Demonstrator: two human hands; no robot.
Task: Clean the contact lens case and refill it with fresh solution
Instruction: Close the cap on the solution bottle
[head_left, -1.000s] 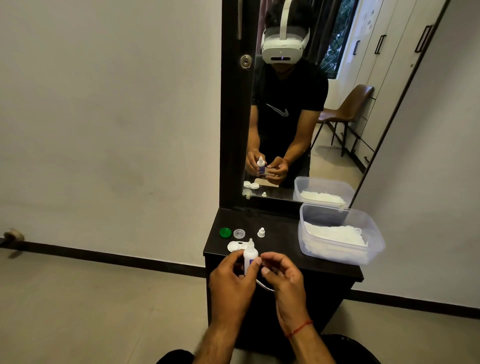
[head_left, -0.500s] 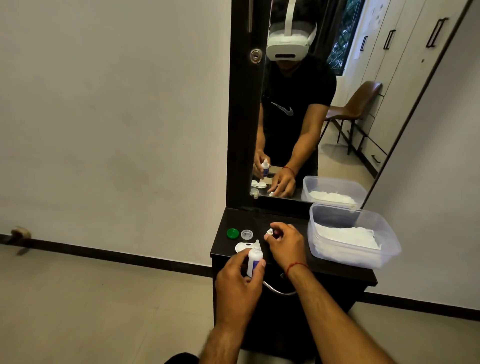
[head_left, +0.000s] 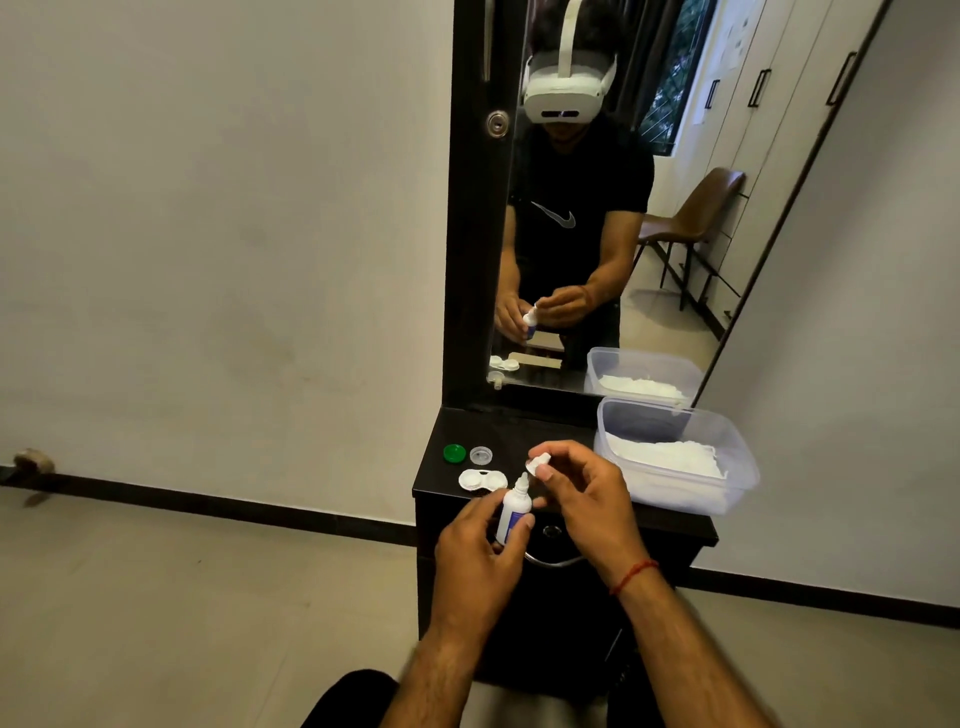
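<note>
My left hand (head_left: 475, 561) grips a small white solution bottle (head_left: 513, 512) upright, its pointed nozzle bare. My right hand (head_left: 584, 493) pinches the bottle's small white cap (head_left: 538, 462) just above and to the right of the nozzle, not touching it. The white contact lens case (head_left: 482, 479) lies open on the dark cabinet top (head_left: 519, 431), just behind the bottle. Its green lid (head_left: 454, 453) and clear lid (head_left: 480, 455) lie side by side behind the case.
A clear plastic tub (head_left: 675, 415) holding white tissues stands at the right of the cabinet top. A mirror (head_left: 597, 208) rises behind, reflecting a person and a brown chair. A wall is to the left, tiled floor below.
My right hand picked the white cap off the cabinet top and brought it back up beside the bottle's nozzle. The left hand kept the bottle upright.
</note>
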